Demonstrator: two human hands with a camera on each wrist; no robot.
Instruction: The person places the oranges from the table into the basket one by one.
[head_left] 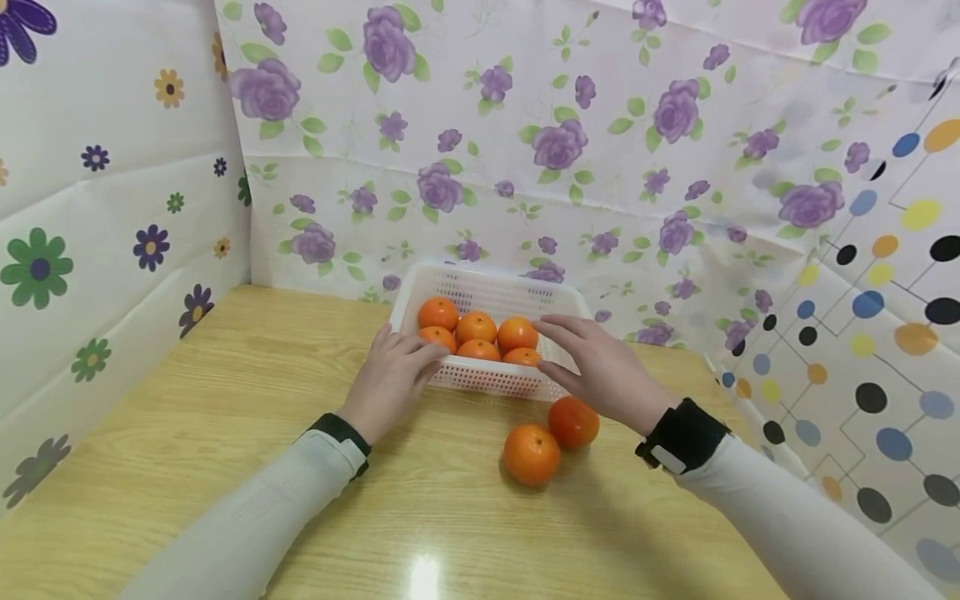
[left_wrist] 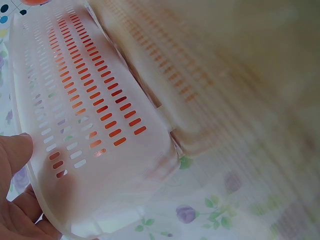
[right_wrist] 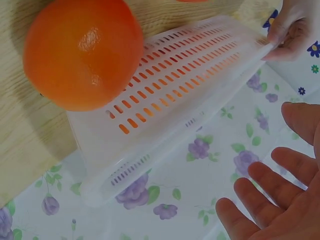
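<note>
A white slotted plastic basket (head_left: pixel 495 379) stands at the back of the table with several round oranges (head_left: pixel 476 328) inside. At its front left corner my left hand (head_left: pixel 390 375) pinches the rim, thumb on one side and fingers curled on the other, as the left wrist view of the basket wall (left_wrist: pixel 100 100) shows. My right hand (head_left: pixel 600 367) hovers over the basket's right end, fingers spread and holding nothing; the right wrist view shows these fingers (right_wrist: pixel 270 185) apart from the rim. Below it, two more oranges lie on the table, a lighter one (head_left: pixel 531 455) and a redder one (head_left: pixel 573 422).
The wooden table (head_left: pixel 420 517) reaches back to a wall covering with purple flowers (head_left: pixel 558 146). A daisy-patterned sheet (head_left: pixel 90 192) stands along the left side, a dotted one (head_left: pixel 870 358) along the right. The basket is close to the back wall.
</note>
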